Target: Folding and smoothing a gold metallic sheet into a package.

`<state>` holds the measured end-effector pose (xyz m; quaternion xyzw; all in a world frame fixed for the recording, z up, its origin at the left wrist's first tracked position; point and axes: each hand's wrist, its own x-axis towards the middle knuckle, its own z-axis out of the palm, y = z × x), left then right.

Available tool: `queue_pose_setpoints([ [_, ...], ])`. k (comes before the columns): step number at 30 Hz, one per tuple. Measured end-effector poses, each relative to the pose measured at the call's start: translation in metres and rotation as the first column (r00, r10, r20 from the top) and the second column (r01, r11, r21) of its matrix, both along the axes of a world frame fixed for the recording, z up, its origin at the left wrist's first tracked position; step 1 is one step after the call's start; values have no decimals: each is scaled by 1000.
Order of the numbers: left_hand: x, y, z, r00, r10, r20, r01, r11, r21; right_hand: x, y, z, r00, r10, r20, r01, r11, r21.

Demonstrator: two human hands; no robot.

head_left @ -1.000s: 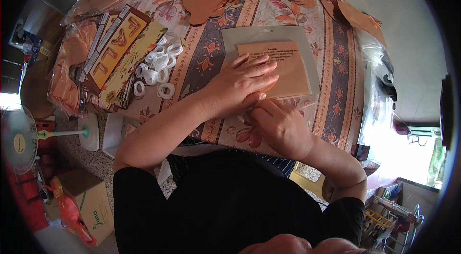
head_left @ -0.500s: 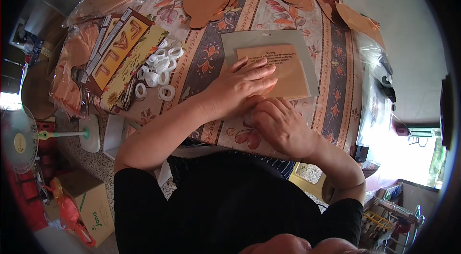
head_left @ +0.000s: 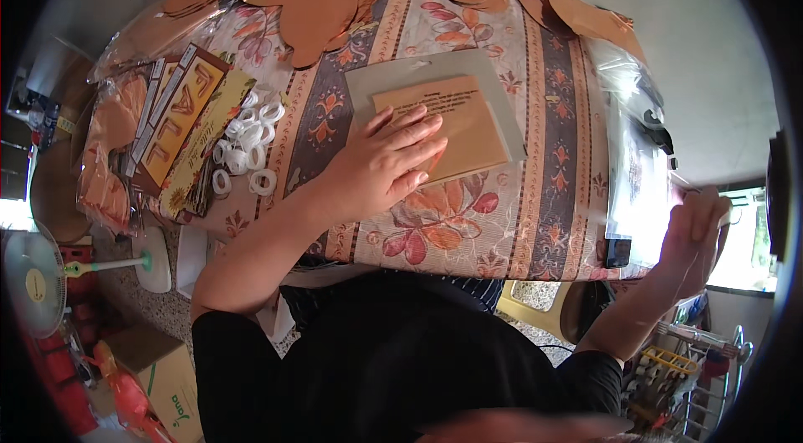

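Observation:
My left hand (head_left: 389, 157) lies flat with fingers spread on an orange-brown paper packet (head_left: 473, 129). The packet has dark print near its top and appears to be in clear plastic. Beneath it, a larger grey card (head_left: 362, 87) with a small hanging slot sticks out at the top and sides, slightly tilted on the table. Beyond the table's right edge, my right hand (head_left: 696, 230) is raised, its fingers closed together. A faint thin strand shows beside these fingers, but what they hold is too blurred and bright to make out.
A patterned cloth (head_left: 443, 234) covers the table. White rings (head_left: 251, 133) lie left of the card, near printed fall-themed packs (head_left: 180, 121). Orange-brown cut-out shapes (head_left: 309, 12) line the far edge. Clear plastic (head_left: 623, 167) and a small dark device (head_left: 617, 252) lie at the right.
My right hand has left the packet's lower edge and swung far out to the right, past the table. My left hand stays flat on the packet. The view has shifted slightly.

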<state>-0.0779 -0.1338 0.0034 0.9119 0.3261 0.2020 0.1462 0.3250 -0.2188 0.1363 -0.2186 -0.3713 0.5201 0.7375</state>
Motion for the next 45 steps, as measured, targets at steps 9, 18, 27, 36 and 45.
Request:
queue_pose_setpoints([
  [9,-15,-27,23,992,-4,-129,15,997,81,-86,13,-41,-34,113,993,-302,946,-118],
  [18,-32,-86,30,998,-36,-53,45,981,188,-95,19,-73,-160,-63,985,-287,958,15],
  [27,-32,-101,19,999,-49,7,46,978,203,-95,14,-79,-204,-83,975,-294,956,20],
  [36,-29,-111,7,968,73,238,-153,929,338,-99,7,-84,-109,-166,980,-380,918,113],
  [45,-24,-108,18,950,241,199,-282,936,209,-108,17,-100,77,-18,997,-293,955,40],
])
